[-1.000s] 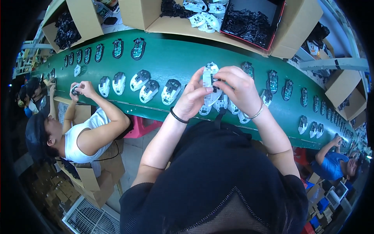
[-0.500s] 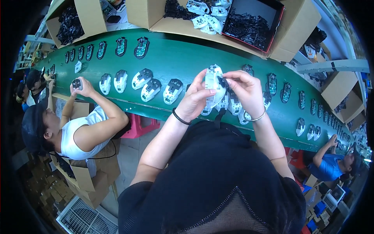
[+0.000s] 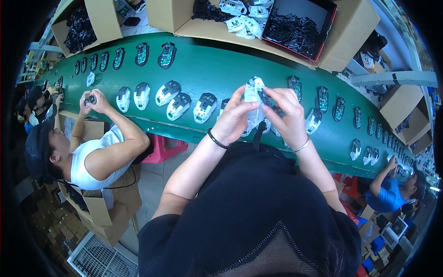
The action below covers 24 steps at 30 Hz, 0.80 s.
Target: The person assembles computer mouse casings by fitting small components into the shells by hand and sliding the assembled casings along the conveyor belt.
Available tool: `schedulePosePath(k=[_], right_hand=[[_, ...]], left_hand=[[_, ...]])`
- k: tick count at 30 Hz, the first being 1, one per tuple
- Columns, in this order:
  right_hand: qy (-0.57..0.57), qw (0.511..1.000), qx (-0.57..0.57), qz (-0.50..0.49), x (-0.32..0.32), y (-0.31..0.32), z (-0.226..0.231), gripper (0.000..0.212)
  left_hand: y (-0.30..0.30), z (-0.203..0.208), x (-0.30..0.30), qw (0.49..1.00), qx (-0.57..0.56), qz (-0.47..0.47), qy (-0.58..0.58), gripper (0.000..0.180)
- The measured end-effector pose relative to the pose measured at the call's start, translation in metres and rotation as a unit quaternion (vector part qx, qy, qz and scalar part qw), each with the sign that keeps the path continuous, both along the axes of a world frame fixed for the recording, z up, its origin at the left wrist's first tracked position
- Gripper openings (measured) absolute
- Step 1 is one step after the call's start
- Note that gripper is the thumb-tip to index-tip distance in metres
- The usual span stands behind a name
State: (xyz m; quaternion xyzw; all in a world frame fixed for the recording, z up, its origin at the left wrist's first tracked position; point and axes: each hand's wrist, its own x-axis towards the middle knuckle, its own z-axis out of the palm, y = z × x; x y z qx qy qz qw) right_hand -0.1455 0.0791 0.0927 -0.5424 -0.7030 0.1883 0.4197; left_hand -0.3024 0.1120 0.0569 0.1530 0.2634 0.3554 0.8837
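Above the green work surface, a white plastic computer mouse shell (image 3: 253, 94) is held up between my hands. My left hand (image 3: 234, 121) grips its left side, with the thumb across the front. At the shell's right edge, my right hand (image 3: 287, 116) pinches a small black plastic part (image 3: 265, 97) against it; the fingers partly hide this part. Below and behind my hands lie several white mouse shells, mostly covered. A white mouse with a black top (image 3: 205, 108) rests to the left of my left hand, and another white shell (image 3: 313, 121) is right of my right hand.
A long green work surface (image 3: 194, 60) carries rows of mouse bases with green circuit boards (image 3: 166, 55). At the back, a cardboard box holds white shells (image 3: 244, 27) and a black tray of small black parts (image 3: 295, 32). Co-workers sit at left (image 3: 99, 157) and right (image 3: 390, 194).
My right hand has shifted slightly down and left, its fingers closer around the shell's right edge. The shell stays in my left hand. The left co-worker's hands have turned the object they hold.
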Motion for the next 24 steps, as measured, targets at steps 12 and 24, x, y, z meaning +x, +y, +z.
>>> schedulePosePath(k=[12,24], right_hand=[[-0.139,0.965,-0.051,0.216,0.016,0.04,0.043,0.017],[-0.125,0.966,-0.015,0.227,-0.006,0.046,0.039,0.011]], left_hand=[[0.005,0.002,-0.011,0.997,0.07,-0.04,0.001,0.072],[0.002,0.002,-0.017,0.997,0.072,-0.006,0.024,0.066]])
